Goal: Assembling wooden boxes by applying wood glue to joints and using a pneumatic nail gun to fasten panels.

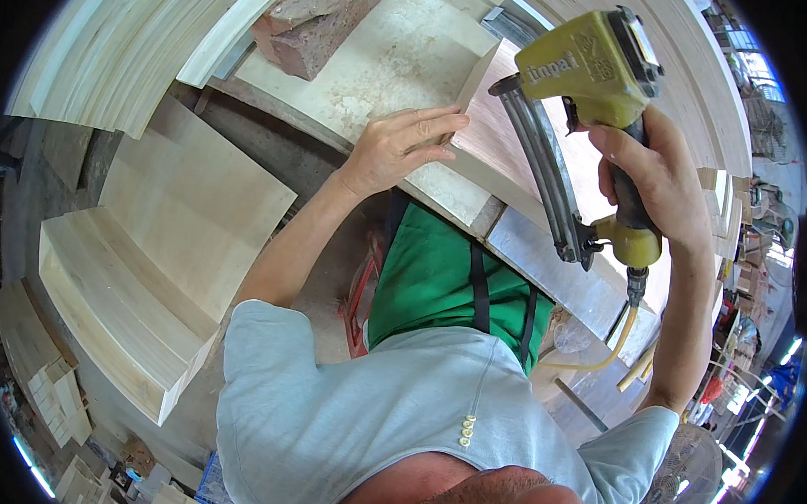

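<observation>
My right hand [662, 177] is wrapped round the black grip of a yellow-green air nail gun [577, 67]. The gun is raised above a pale wooden box [497, 175], its long dark magazine slanting down in front of the wood. A yellow air hose [621, 341] runs from the bottom of the handle. At the box's near left corner, my left hand [400, 147] pinches the edge, fingers close together and thumb below. The box lies on the workbench [388, 51], and the gun hides part of its pinkish flat face.
A rough reddish stone block [313, 31] sits on the bench at the far left. Long pale boards [130, 51] are stacked beyond it. Another wooden piece with panels [192, 205] stands left of me. Behind my right arm is a floor fan [685, 471].
</observation>
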A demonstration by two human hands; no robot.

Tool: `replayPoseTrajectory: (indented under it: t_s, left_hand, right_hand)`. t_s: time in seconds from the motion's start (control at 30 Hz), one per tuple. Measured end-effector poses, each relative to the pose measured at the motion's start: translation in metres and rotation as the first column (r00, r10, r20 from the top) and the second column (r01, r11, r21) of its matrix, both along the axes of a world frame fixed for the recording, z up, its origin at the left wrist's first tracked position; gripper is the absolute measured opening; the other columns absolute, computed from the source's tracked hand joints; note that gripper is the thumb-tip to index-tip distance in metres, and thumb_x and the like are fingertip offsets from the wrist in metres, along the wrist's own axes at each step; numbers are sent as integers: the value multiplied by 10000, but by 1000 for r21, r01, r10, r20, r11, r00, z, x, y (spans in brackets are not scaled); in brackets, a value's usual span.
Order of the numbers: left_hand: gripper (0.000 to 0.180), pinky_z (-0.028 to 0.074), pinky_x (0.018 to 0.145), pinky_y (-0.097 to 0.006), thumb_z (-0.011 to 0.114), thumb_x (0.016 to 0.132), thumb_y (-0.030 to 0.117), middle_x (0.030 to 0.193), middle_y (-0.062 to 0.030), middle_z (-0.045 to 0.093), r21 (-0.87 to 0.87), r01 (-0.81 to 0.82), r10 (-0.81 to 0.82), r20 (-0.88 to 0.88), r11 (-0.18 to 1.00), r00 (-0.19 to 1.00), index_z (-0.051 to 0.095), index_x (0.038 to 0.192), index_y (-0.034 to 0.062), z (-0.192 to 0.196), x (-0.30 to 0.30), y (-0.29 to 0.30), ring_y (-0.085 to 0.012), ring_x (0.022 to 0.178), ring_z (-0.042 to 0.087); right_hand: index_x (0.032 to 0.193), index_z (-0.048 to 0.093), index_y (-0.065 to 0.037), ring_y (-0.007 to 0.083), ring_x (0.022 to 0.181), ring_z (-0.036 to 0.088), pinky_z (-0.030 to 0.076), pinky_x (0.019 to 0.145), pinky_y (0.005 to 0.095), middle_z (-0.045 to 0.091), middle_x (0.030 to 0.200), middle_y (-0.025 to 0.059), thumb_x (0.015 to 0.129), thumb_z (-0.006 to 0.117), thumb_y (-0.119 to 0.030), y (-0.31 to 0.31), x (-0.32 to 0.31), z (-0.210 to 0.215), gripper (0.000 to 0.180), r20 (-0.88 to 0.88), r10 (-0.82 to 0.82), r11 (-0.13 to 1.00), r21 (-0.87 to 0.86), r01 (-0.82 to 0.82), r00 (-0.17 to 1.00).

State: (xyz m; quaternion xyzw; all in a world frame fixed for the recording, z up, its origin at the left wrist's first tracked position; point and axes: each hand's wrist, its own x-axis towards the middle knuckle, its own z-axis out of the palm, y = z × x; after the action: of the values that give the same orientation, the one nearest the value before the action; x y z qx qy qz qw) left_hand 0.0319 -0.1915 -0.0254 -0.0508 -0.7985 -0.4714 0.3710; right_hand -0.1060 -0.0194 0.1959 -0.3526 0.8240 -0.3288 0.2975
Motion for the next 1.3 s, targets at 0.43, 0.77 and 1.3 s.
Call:
replayPoseTrajectory:
  t_s: [0.43, 0.77, 1.3]
  left_hand:
    - [478, 547, 756, -284, 754, 667, 73, 1129, -91, 623, 72, 16, -19, 49, 997, 999, 633, 1128, 116, -2, -2, 1, -200, 868, 644]
    - [445, 547, 765, -285, 744, 689, 96, 1144, -106, 618, 60, 31, -33, 37, 998, 999, 632, 1120, 97, -5, -3, 0, -217, 930, 640]
    - [466, 542, 720, -269, 700, 766, 92, 1204, -104, 566, 83, 60, -66, 72, 995, 995, 558, 1207, 136, -8, -3, 4, -185, 953, 610]
  right_hand:
    - [950, 554, 21, 73, 476, 527, 428, 421, 213, 532, 584, 24, 837, 603, -210, -12, -5, -9, 262, -60, 35, 999, -12, -36, 998]
    - [920, 551, 14, 79, 471, 522, 412, 415, 220, 527, 579, 27, 837, 603, -234, -12, -9, -7, 266, -114, 100, 995, 40, -96, 988]
    - [980, 546, 35, 80, 530, 533, 418, 468, 215, 566, 681, 28, 821, 633, -134, 123, 43, 13, 248, 127, -440, 898, 53, 437, 889]
